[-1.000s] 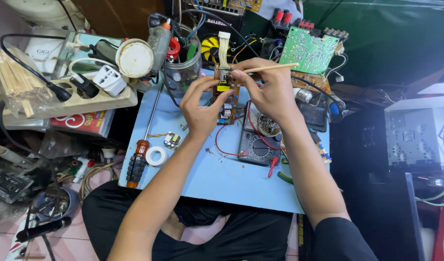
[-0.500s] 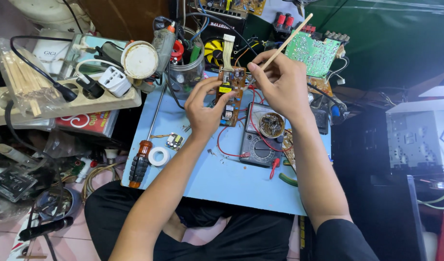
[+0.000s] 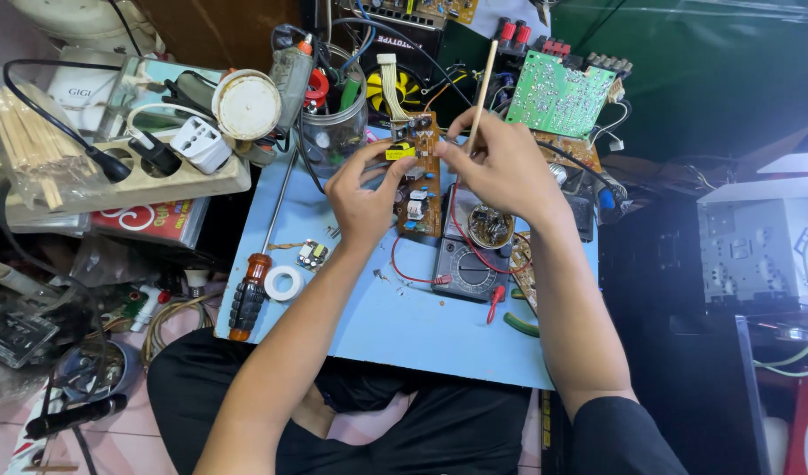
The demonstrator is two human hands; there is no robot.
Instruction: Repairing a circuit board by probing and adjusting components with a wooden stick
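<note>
Left hand (image 3: 362,195): a small brown circuit board (image 3: 419,171) is being gripped at its left edge, thumb and fingers closed narrowly on it, near the 12 o'clock part of the blue work mat (image 3: 378,308).

Right hand (image 3: 501,167): a thin wooden stick (image 3: 481,84) is being pinched between thumb and fingers, its free end pointing up toward 12 o'clock; the hand is being held against the right edge of the board.

Circuit board: it is being held up above the mat between the 2 hands, with a yellow component (image 3: 401,151) on its upper left part and a pale ribbon cable (image 3: 389,84) rising from its top.

Multimeter (image 3: 471,264): it is lying on the mat at 5 o'clock of the board, just under the right wrist, with red leads (image 3: 413,274) curling at its left.

Screwdriver (image 3: 259,255): it is lying along the mat's 9 o'clock edge, dark and orange handle toward 6 o'clock.

Tape roll (image 3: 283,282): a white ring is resting just beside the screwdriver handle.

Glass jar (image 3: 334,132): it is standing at 10 o'clock of the board, filled with tools.

Green circuit board (image 3: 558,95): it is being propped at 1 o'clock, well apart from the hands.

Power strip (image 3: 114,180): it is lying off the mat at 9 o'clock, with a white adapter (image 3: 202,143) plugged in.
</note>
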